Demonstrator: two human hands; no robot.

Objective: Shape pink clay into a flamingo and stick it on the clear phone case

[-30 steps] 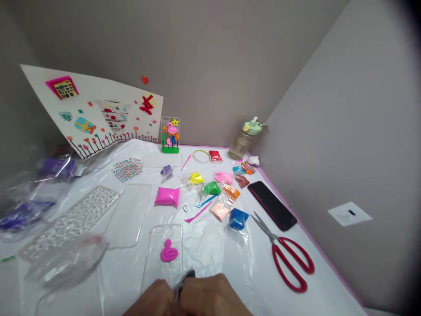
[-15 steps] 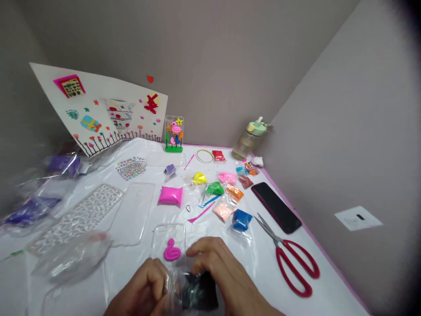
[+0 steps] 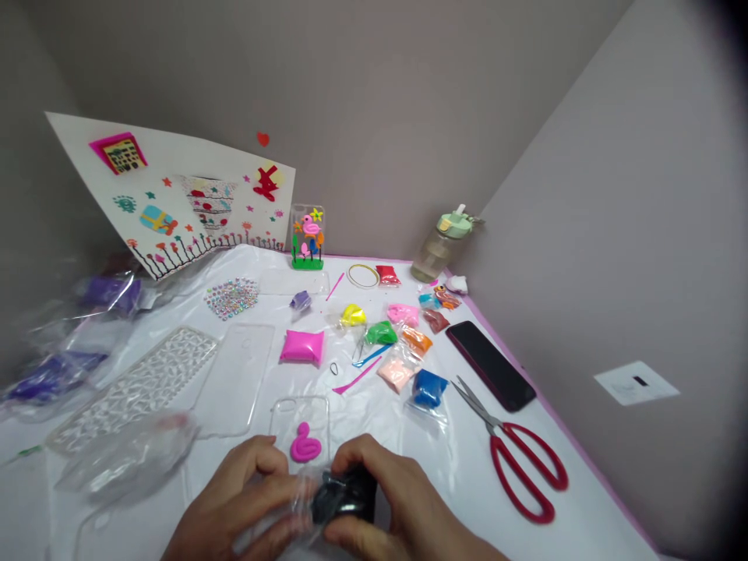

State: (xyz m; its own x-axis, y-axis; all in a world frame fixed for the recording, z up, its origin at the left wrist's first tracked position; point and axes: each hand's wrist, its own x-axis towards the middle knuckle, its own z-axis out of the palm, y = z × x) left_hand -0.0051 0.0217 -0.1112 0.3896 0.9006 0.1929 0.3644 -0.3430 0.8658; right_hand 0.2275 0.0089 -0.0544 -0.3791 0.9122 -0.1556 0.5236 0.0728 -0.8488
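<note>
White sheeting covers the table (image 3: 467, 460) below grey walls. At left, a crumpled clear bag (image 3: 128, 456) lies near the left hand (image 3: 248, 495), whose fingers, drawn together over the film half a second ago, have now loosened and spread across it; blur hides whether they pinch. Beyond, a pink swan shape (image 3: 305, 446) has stayed put on a clear phone case (image 3: 312, 411). Next comes the black packet (image 3: 346, 497), between the hands just in front of the case, bunched where it looked flatter; handling it seems the step underway. The right hand (image 3: 403, 495) curls around it, thumb and fingers closed, left of the red-handled scissors (image 3: 495, 426).
</note>
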